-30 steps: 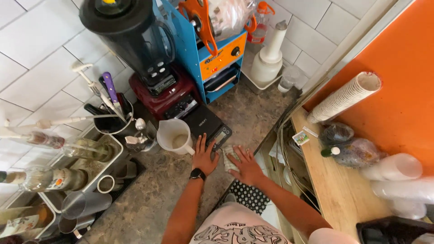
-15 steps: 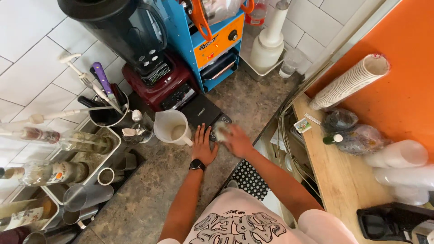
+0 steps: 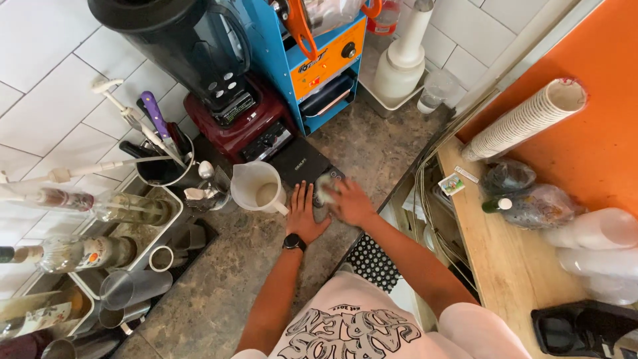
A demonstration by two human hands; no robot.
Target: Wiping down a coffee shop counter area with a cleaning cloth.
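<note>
R hand point(image 3: 351, 203) moved w/ pale cloth point(image 3: 325, 186) onto black scale point(image 3: 307, 169), frame centre, fingers curled gripping it; wiping underway, likely. L hand point(image 3: 306, 214) lay flat, fingers spread, beside white jug point(image 3: 259, 188).

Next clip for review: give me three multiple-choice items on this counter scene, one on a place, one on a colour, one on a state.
1. Where does the white jug stand?
A. left of the left hand
B. on the wooden shelf
C. inside the blender

2. What colour is the blender base?
A. green
B. dark red
C. yellow

3. How does the left hand lie?
A. clenched round a bottle
B. lifted off the counter
C. flat, fingers spread

Answers: 1 A, the jug sits just left of that hand. 2 B, the base under the black blender is dark red. 3 C, the palm is down on the counter beside the right hand, which holds a pale cloth.
</note>
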